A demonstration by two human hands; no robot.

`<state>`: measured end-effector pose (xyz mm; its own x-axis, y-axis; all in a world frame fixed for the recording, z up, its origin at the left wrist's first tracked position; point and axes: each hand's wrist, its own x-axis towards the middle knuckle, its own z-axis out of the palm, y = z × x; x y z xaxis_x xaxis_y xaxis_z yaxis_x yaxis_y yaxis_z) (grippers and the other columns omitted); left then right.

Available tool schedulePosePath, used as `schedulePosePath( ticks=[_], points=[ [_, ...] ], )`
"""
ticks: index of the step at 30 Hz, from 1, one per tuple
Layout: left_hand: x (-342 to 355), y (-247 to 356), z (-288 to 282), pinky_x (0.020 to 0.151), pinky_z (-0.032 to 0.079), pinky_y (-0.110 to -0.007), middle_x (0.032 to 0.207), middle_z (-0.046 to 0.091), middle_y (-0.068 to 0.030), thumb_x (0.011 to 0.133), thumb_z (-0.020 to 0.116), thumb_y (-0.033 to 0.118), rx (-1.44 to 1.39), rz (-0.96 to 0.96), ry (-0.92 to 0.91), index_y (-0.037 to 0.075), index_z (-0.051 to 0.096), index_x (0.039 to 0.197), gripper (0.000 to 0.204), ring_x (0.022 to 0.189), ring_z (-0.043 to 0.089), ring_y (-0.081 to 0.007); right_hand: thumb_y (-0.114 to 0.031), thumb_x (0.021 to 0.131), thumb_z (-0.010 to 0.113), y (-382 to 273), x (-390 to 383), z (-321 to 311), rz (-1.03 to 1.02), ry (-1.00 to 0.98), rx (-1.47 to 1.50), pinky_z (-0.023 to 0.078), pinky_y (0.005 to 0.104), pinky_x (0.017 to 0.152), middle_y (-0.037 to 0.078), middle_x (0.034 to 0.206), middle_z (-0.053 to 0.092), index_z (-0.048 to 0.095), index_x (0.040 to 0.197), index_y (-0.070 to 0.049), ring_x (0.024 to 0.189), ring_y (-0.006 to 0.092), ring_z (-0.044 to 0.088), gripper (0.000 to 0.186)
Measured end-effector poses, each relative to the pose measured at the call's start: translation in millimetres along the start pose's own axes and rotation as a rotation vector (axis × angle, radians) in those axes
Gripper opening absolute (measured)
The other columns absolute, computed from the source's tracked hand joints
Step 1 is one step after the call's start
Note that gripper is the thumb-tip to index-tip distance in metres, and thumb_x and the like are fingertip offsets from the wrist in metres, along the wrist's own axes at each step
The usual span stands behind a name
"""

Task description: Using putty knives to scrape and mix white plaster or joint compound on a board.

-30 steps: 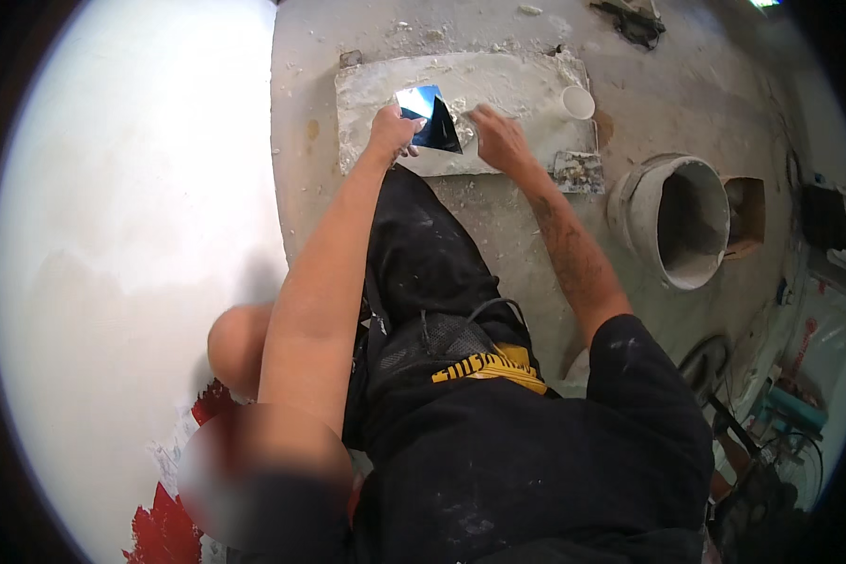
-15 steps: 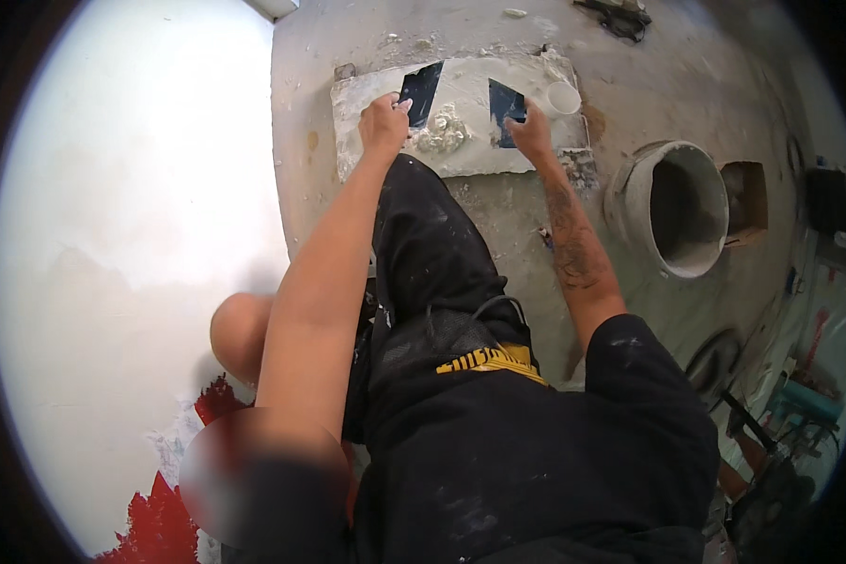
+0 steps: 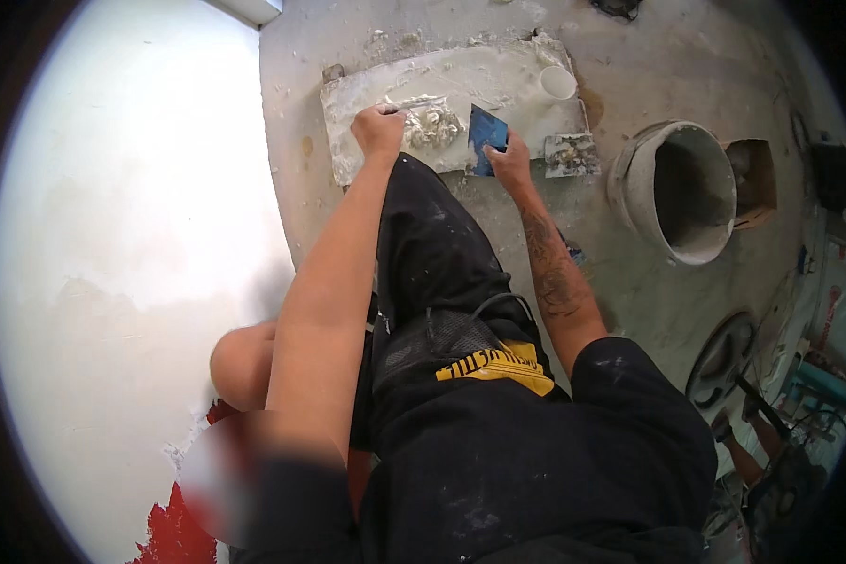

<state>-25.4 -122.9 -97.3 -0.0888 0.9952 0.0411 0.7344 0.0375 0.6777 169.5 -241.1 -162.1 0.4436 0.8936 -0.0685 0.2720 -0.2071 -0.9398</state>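
White specks [image 3: 479, 519] dot the black shirt [image 3: 536, 451] and trousers [image 3: 430, 221].

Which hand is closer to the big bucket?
Right. The right hand is left of the bucket, with a gap between; the left hand is farther left, by the white paste.

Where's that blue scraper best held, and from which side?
Probably its lower right edge, approached from the right, where the right hand pinches it: the blue scraper is flat, and this leaves its left edge, facing the paste heap, free.

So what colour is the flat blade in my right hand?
Blue; the blade shows best in the head view.
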Motion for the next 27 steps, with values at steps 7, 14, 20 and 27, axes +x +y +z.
schedulePosePath(
  ticks=[7, 14, 20, 27],
  points=[
    [-13.2, 9.9, -3.1, 0.068, 0.049, -0.035, 0.074, 0.066, -0.0160, 0.068, 0.074, 0.023, 0.052, 0.241, -0.026, 0.007, 0.072, 0.073, 0.018, 0.071, 0.065, -0.0294, -0.013, 0.073, 0.064, -13.0, -0.4, 8.4, -0.176, 0.049, -0.135, 0.048, 0.0402, 0.076, 0.022, 0.091, 0.063, 0.058, 0.107, 0.002, 0.085, 0.0357, 0.062, 0.037],
    [-10.9, 12.5, 2.5, 0.065, 0.047, -0.038, 0.070, 0.062, -0.0113, 0.063, 0.076, 0.008, 0.048, 0.330, 0.088, 0.003, 0.061, 0.072, 0.018, 0.068, 0.061, -0.0288, -0.009, 0.071, 0.063, -29.4, -4.3, 13.3, -0.287, 0.058, -0.211, 0.046, 0.0421, 0.079, 0.019, 0.098, 0.060, 0.058, 0.102, 0.000, 0.091, 0.0382, 0.058, 0.033],
    [-8.7, 1.0, 11.9, 0.077, 0.044, -0.037, 0.085, 0.059, -0.0096, 0.057, 0.079, 0.003, -0.002, 0.135, 0.360, 0.004, 0.059, 0.086, 0.035, 0.083, 0.057, -0.0270, -0.005, 0.068, 0.061, -35.0, -1.2, 12.6, -0.314, 0.074, -0.217, 0.046, 0.0444, 0.076, 0.016, 0.095, 0.058, 0.057, 0.095, -0.002, 0.090, 0.0377, 0.057, 0.027],
    [0.3, -7.6, 12.5, 0.065, 0.050, -0.038, 0.072, 0.063, -0.0167, 0.065, 0.074, 0.005, -0.189, -0.195, 0.080, -0.004, 0.061, 0.079, 0.021, 0.068, 0.064, -0.0285, -0.002, 0.068, 0.060, -41.6, -13.4, 20.2, -0.437, -0.078, -0.236, 0.047, 0.0436, 0.078, 0.015, 0.096, 0.057, 0.059, 0.097, -0.004, 0.091, 0.0365, 0.058, 0.029]
  ],
)
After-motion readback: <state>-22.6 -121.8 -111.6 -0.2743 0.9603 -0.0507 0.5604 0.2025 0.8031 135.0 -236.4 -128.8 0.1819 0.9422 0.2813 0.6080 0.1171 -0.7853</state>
